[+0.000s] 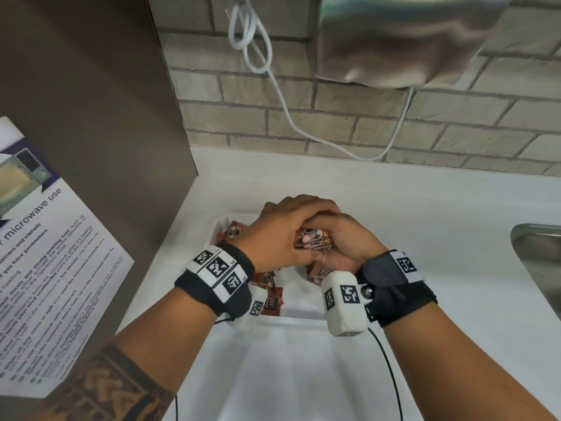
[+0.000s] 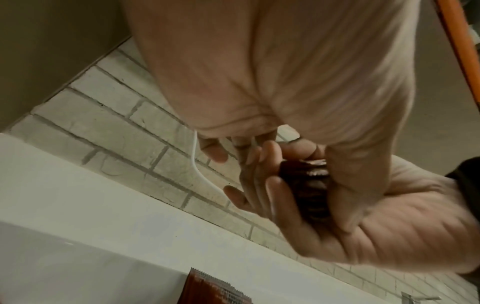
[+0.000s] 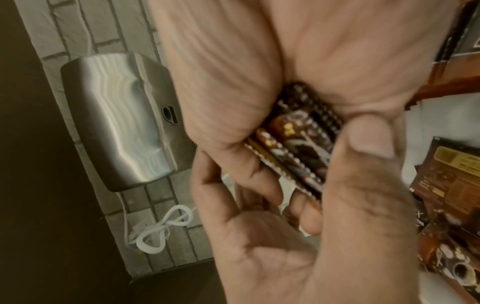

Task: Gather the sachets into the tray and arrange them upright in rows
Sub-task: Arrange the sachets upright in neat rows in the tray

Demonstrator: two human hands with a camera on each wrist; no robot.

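Both hands — left hand (image 1: pixel 285 235) and right hand (image 1: pixel 343 241) — clasp a stack of sachets (image 1: pixel 314 240) above the tray (image 1: pixel 291 314) near the bench's back-left corner — best square their edges before lowering them upright.

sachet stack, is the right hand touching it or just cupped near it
Touching. The right wrist view shows the right hand with its thumb pressed on the sachet stack; the left hand grips it too.
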